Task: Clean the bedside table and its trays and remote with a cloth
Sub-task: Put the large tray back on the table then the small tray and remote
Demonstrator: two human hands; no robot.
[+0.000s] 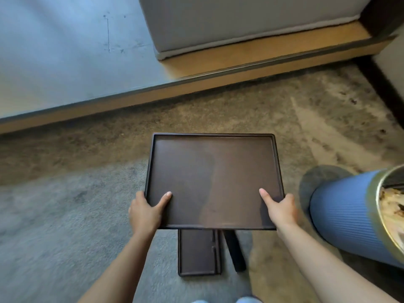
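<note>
I hold a large dark brown rectangular tray [214, 180] flat above the carpet. My left hand [145, 209] grips its near left corner, thumb on the tray's inner face. My right hand [279, 209] grips the near right corner the same way. The tray is bare inside. Below it on the floor lies a smaller dark tray [197, 252], partly hidden by the big one. A black remote [235, 250] lies beside the small tray on its right. No cloth shows in view.
A blue ribbed bin with a gold rim [349, 217] stands at the right, close to my right arm. A wooden platform edge [196, 82] with a grey upholstered base [240, 22] runs across the back. Carpet [65, 215] covers the floor.
</note>
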